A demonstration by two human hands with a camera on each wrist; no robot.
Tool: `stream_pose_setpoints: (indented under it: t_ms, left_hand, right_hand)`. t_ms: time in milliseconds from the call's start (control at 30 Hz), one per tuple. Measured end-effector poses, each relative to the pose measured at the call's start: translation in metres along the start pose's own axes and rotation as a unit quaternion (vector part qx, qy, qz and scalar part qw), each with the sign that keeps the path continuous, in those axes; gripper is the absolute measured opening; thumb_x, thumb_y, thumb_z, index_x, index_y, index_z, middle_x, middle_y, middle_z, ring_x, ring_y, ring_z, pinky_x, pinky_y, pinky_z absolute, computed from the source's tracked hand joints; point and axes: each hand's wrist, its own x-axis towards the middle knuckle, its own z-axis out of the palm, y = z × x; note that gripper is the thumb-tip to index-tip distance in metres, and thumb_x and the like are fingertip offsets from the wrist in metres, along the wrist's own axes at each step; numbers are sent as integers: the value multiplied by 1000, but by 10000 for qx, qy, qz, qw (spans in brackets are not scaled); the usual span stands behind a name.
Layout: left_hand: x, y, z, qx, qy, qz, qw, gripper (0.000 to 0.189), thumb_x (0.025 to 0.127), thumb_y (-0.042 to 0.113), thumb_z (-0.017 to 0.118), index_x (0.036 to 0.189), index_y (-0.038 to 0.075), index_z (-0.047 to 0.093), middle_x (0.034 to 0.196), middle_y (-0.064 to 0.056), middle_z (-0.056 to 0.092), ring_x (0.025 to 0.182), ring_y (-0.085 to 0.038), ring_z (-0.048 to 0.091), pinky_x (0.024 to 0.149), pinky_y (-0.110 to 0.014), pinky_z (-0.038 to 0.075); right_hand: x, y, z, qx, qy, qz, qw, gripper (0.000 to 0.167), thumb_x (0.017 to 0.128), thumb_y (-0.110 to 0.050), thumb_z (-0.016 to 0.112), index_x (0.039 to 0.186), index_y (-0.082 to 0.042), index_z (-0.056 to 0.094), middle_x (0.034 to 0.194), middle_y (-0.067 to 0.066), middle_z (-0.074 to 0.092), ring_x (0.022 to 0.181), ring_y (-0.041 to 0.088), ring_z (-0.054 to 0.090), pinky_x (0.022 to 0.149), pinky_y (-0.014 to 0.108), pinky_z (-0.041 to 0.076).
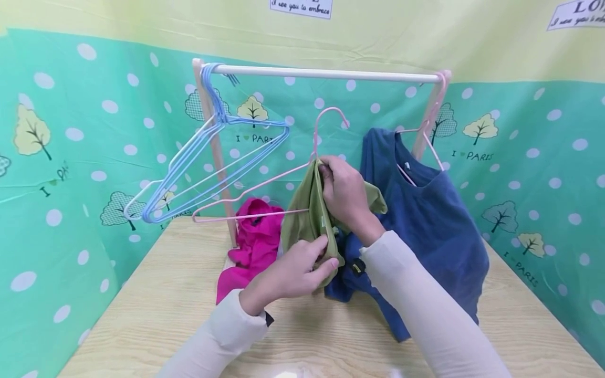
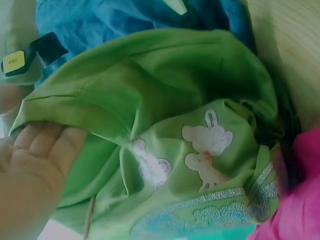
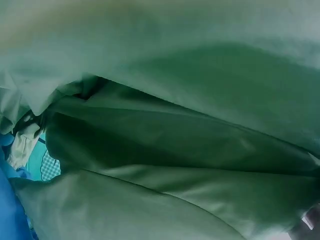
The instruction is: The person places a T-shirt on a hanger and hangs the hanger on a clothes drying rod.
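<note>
An olive-green shirt with white animal prints hangs partly over one arm of a pink hanger in the head view. My right hand pinches the shirt's edge just below the hanger's hook. Lower down, my left hand holds the opening's edge. In the left wrist view, the left hand's fingers reach under the edge of the green shirt. Green cloth fills most of the right wrist view and hides the right hand there. The hanger's far arm is hidden by the cloth.
A rack with a white rail stands behind. Several blue and white hangers hang at its left end. At its right, a navy top hangs on a pink hanger. A magenta garment lies on the wooden table.
</note>
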Motion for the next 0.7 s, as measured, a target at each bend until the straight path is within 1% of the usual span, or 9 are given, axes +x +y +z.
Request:
stream_pose_setpoints:
  t_ms: [67,167,233,300,367,400,467,600,700]
  left_hand:
    - [-1,2,-6,196,-88,-71,9997,24,105,22,58,87,14,46,58,10,32,48,-2,30,48,-20,28]
    - [-5,5,-20,673,-143,-255,9973,28,104,29,61,84,16,47,58,10,28,47,-2,26,48,-21,27]
    - [-8,6,-31,952,-215,-402,9944,30,103,35,63,84,17,49,58,11,28,47,-2,27,48,-22,28]
    - [-12,7,-42,1299,-261,-576,9895,31,101,39,65,84,17,51,58,11,29,48,-3,28,48,-22,30]
    - [-17,8,-54,1477,-285,-763,9857,33,99,42,68,84,17,52,59,10,30,49,-3,30,49,-22,31]
    - [-20,8,-60,1524,-274,-839,9844,33,98,42,69,84,17,52,59,10,30,50,-3,30,49,-22,32]
    - [-26,7,-72,1524,-257,-993,9830,38,96,42,72,78,17,49,59,10,29,51,-4,28,50,-23,32]
    - [-37,1,-91,1258,-186,-1233,9842,54,93,44,75,65,19,36,58,11,22,50,-2,21,51,-21,29]
    - [-45,-2,-103,1189,-262,-1562,9802,61,91,48,76,64,19,29,57,10,18,51,-3,17,50,-21,25]
  right_hand:
    - [0,2,-1,-43,78,17,10000,15,104,-2,55,109,5,67,101,20,70,89,34,69,79,47,56]
    - [0,4,-3,-55,148,69,9999,14,104,-2,56,108,4,67,100,19,70,88,34,68,78,47,56]
    - [-1,6,-4,-30,179,113,9998,13,104,-3,56,108,4,67,99,19,69,87,34,68,78,47,55]
    - [-2,7,-4,-12,248,155,9996,13,104,-4,57,107,4,67,99,19,69,87,33,67,77,47,55]
    - [-2,9,-5,24,301,237,9993,14,104,-5,57,108,4,67,100,19,69,86,33,67,77,46,55]
    - [-2,9,-6,37,318,266,9991,14,104,-5,57,108,4,67,100,19,69,86,33,67,76,46,55]
    - [-3,10,-7,53,351,322,9988,14,104,-6,57,109,4,67,100,19,69,85,32,67,75,44,55]
    - [-4,13,-8,26,429,375,9984,15,104,-8,58,108,3,67,98,18,70,82,30,66,72,43,55]
    - [-5,15,-9,-38,480,361,9982,15,104,-8,59,108,3,68,98,18,70,81,30,66,71,44,54]
